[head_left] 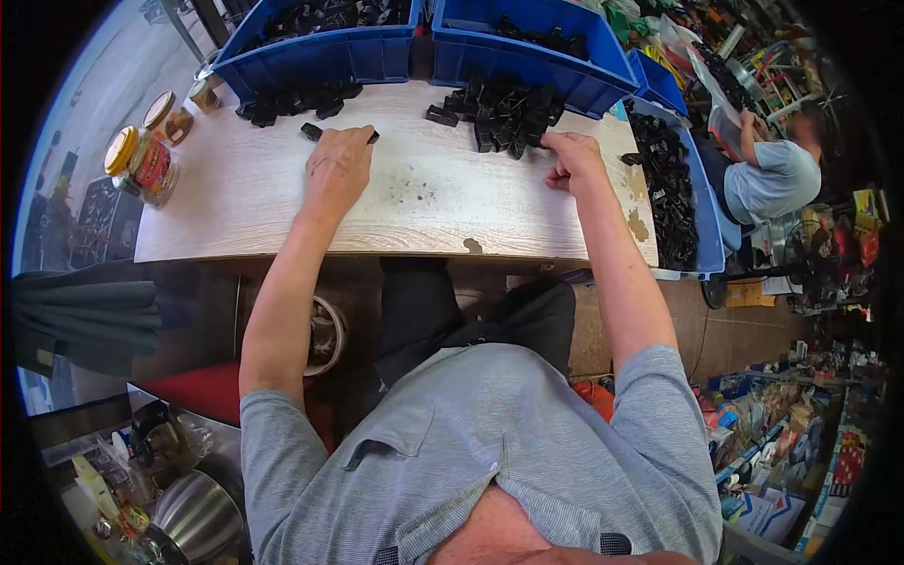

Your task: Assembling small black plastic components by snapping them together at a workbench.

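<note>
Grey shirt [499, 405] closest to my lens, black parts [504, 118] on a pale table [424, 226] beyond.
From my remote seat, left to right, I see a yellow-lidded jar [146, 165] on the table, then a small row of parts [297, 102] before the left blue bin [330, 58]. Just below it, the left hand [341, 165] bends its fingers over a black piece [311, 132]; whether it grips, I cannot tell. Next comes the larger heap, before the right blue bin [527, 71]. At its right edge the right hand [576, 162] points its index finger at the parts, other fingers curled; its hold I cannot make out. Farther right, a pale blue tub [713, 231] holds more parts, near another person [772, 174].
</note>
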A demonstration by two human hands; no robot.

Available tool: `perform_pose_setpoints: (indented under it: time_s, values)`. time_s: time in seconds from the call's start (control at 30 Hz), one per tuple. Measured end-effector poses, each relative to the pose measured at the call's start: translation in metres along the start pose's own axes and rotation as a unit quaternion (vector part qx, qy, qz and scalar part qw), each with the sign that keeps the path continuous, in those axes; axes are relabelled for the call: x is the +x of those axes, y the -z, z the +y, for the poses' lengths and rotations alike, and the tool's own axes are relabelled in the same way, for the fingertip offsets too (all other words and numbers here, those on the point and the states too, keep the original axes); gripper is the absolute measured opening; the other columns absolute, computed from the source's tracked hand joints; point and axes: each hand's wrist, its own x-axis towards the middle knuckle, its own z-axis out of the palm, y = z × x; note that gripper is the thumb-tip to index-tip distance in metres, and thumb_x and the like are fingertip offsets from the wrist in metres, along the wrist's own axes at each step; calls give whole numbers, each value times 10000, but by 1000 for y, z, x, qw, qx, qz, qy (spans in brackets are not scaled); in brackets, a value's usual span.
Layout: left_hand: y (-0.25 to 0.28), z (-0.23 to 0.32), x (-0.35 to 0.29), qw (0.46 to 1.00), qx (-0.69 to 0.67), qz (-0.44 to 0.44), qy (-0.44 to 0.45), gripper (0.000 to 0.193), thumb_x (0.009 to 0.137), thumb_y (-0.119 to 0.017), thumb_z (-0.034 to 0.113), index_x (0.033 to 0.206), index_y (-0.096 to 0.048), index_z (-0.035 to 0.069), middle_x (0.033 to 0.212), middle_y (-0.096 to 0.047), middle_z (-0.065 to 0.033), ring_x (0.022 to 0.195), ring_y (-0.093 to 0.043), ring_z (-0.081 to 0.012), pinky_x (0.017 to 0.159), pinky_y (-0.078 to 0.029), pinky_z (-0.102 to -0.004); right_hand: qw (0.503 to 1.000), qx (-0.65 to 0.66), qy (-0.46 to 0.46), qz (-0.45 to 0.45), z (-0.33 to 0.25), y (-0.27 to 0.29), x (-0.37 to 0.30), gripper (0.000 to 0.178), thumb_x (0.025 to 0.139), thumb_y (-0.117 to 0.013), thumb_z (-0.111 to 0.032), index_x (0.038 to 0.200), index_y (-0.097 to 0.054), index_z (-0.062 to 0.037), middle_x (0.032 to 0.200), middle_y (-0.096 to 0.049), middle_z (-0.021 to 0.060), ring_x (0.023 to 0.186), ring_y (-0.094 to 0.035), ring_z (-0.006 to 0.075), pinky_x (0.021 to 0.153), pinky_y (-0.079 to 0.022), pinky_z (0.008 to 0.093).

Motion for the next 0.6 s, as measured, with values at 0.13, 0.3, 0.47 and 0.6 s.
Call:
perform_pose_setpoints:
  time_s: [0.13, 0.3, 0.47, 0.6]
  values:
    - [1, 5, -4, 1000, 17, -22, 0, 231, 904, -664, 71, 1131, -686, 35, 1016, -718, -135, 946, -632, -339, 864, -500, -419, 1000, 8, 13, -4, 1, 2, -4, 174, 860, -720, -217, 938, -692, -64, 520, -469, 2, 458, -543, 164, 500, -576, 368]
    - [7, 18, -7, 999, -32, -2, 11, 233, 911, -672, 80, 1132, -692, 7, 954, -716, -165, 892, -646, -357, 812, -516, -416, 998, 27, 47, -9, 8, 10, -10, 165, 856, -710, -200, 926, -684, -52, 511, -475, -1, 427, -542, 156, 475, -572, 356]
    - [6, 16, -14, 989, -117, 24, 87, 248, 933, -668, 75, 1164, -699, -11, 952, -728, -149, 785, -665, -249, 733, -533, -338, 995, 40, 71, -50, 13, 17, -29, 156, 846, -718, -201, 885, -673, -57, 498, -464, -10, 402, -527, 153, 460, -562, 354]
    - [5, 54, -20, 925, -301, -11, 231, 281, 938, -642, 92, 1199, -683, -5, 1032, -746, -175, 814, -719, -239, 735, -556, -320, 995, 29, 59, -76, 23, 13, -48, 163, 845, -722, -204, 877, -674, -51, 493, -454, -13, 388, -506, 148, 430, -535, 353]
